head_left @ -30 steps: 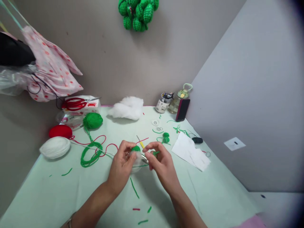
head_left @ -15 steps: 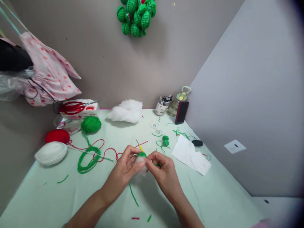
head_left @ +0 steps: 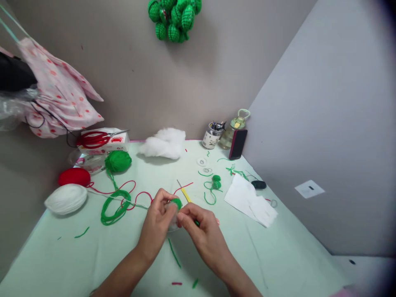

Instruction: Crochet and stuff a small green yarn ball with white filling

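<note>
My left hand [head_left: 157, 225] is closed around a small green crocheted piece [head_left: 177, 202], whose rounded top shows above the fingers. White stuffing fluff [head_left: 173, 224] bulges out below the green, between my two hands. The fingertips of my right hand [head_left: 204, 232] pinch together at the edge of the piece, against the fluff. Something small and green [head_left: 196, 222] shows under the right fingers; its kind is not clear. Just beyond the hands lies a yellow-handled crochet hook [head_left: 186, 195] on the table. Two small green crocheted balls [head_left: 216, 182] with a yarn tail rest farther right.
Green [head_left: 118, 161], red [head_left: 74, 177] and white yarn balls [head_left: 66, 199] sit at left, their strands running toward my hands. A stuffing heap [head_left: 163, 143], pen cup [head_left: 212, 136], bottle [head_left: 228, 134] and phone [head_left: 238, 144] stand along the back. White paper [head_left: 250, 201] lies right.
Both hands have shifted slightly left with the green piece and fluff. The right hand has moved across, and more of the yellow hook handle shows.
</note>
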### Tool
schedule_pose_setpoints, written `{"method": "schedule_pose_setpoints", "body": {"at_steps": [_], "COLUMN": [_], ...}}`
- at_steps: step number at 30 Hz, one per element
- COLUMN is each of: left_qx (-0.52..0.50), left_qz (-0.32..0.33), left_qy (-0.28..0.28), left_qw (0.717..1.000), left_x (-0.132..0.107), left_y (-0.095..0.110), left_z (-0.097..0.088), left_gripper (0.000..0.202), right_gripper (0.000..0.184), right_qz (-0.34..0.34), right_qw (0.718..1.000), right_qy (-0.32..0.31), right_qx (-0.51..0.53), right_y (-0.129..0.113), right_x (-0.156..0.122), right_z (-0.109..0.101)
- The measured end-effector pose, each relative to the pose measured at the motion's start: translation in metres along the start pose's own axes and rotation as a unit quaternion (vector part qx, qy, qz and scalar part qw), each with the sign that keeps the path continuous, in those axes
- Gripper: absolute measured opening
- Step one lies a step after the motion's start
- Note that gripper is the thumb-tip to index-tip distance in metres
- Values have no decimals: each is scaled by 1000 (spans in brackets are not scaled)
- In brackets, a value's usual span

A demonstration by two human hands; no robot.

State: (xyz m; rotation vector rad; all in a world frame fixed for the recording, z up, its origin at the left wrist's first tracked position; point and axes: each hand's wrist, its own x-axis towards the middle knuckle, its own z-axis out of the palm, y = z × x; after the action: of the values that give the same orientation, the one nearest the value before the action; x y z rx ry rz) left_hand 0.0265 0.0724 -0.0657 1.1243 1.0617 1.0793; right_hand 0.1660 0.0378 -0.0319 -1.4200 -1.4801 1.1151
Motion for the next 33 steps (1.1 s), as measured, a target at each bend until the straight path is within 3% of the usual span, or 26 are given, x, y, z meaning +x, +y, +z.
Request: {"method": "schedule_pose_setpoints", "body": {"at_steps": [4, 7, 9, 12, 14, 17, 25, 30, 33], "left_qx": [-34, -14, -16, -55, -76, -82, -107, -87, -85], "left_qz": [-5, 14, 9, 7, 9, 0, -26, -26, -26], "left_qy": [-12, -20, -13, -1, -3, -15, -76, -125, -140], "left_qw": [999, 1000, 1000, 998, 997, 997, 991, 988, 986], "left_x": [-1, -3, -3, -3, -2, -3, -3, -3, -2], "left_y": [1, 3, 5, 7, 8, 7, 5, 10, 10], "left_z": [-1, -1, -2, -4, -5, -4, 0, -2, -5], "left_gripper": [20, 19, 18, 16, 16, 16, 15, 19, 24], "right_gripper": [20, 29, 23, 9, 5, 20, 29, 29, 29], "right_qz": [-84, -98, -75, -57, -70, -84, -1, -11, -18], "right_qw": [995, 981, 972, 992, 994, 990, 995, 992, 993], "right_qy": [61, -1, -10, 70, 80, 60, 87, 119, 99], "right_qx": [7, 170, 224, 93, -22, -94, -47, -47, -57], "right_y": [4, 5, 4, 2, 2, 5, 5, 3, 3], "right_x": [1, -2, -4, -3, -2, 0, 3, 2, 0], "right_z": [-15, -21, -21, -16, -12, -7, -7, -11, -14]}}
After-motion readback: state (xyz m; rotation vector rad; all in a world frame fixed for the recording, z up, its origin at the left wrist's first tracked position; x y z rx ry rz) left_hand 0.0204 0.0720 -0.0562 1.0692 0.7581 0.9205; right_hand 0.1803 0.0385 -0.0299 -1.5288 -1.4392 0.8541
